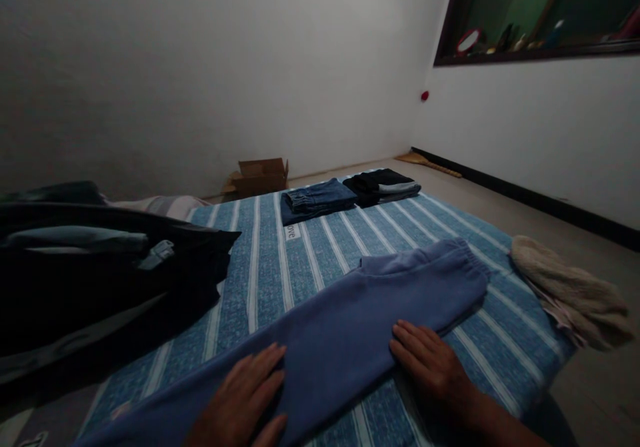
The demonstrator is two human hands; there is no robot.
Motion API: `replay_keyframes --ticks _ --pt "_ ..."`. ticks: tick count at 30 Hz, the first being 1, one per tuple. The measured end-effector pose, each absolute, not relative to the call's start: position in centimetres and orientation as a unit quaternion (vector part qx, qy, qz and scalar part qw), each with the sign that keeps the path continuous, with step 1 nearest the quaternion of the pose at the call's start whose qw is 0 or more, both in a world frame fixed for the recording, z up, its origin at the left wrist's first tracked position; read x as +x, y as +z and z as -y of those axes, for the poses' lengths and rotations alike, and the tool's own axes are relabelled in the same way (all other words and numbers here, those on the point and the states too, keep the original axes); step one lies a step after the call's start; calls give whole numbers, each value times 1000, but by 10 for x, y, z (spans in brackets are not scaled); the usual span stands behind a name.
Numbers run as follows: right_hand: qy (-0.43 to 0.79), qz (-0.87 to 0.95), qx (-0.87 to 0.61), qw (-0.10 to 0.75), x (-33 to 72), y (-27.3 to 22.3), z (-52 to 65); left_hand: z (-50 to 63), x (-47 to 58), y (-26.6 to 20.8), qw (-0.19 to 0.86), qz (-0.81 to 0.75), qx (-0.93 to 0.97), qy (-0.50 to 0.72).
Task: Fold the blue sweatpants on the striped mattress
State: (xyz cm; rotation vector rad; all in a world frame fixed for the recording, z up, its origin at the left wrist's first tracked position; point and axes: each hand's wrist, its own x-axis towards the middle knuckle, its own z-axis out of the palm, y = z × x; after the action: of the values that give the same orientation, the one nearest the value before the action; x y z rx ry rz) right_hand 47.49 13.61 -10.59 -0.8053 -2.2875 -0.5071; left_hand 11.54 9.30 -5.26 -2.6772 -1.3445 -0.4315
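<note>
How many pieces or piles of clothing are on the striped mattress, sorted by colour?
Blue: 2, the blue sweatpants under both hands and the folded jeans
Black: 2, the black garment heap and the folded dark pile
Beige: 1, the beige fuzzy garment at the mattress edge
Total: 5

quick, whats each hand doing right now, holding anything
Left hand: open, flat on the blue sweatpants, gripping nothing.
Right hand: open, palm down at the sweatpants' edge, gripping nothing.
</note>
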Motion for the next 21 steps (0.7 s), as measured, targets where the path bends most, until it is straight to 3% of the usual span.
replay_keyframes --ticks 5,10,21 --pt "-228 859 -337 310 493 -106 -144 -145 185 -40 23 355 -918 -175" --pt "-269 846 -359 289 513 -108 -155 -187 246 -42 -17 294 -947 -125" --pt "-269 839 -390 267 540 -115 -158 -195 277 -48 -132 335 -933 -16"
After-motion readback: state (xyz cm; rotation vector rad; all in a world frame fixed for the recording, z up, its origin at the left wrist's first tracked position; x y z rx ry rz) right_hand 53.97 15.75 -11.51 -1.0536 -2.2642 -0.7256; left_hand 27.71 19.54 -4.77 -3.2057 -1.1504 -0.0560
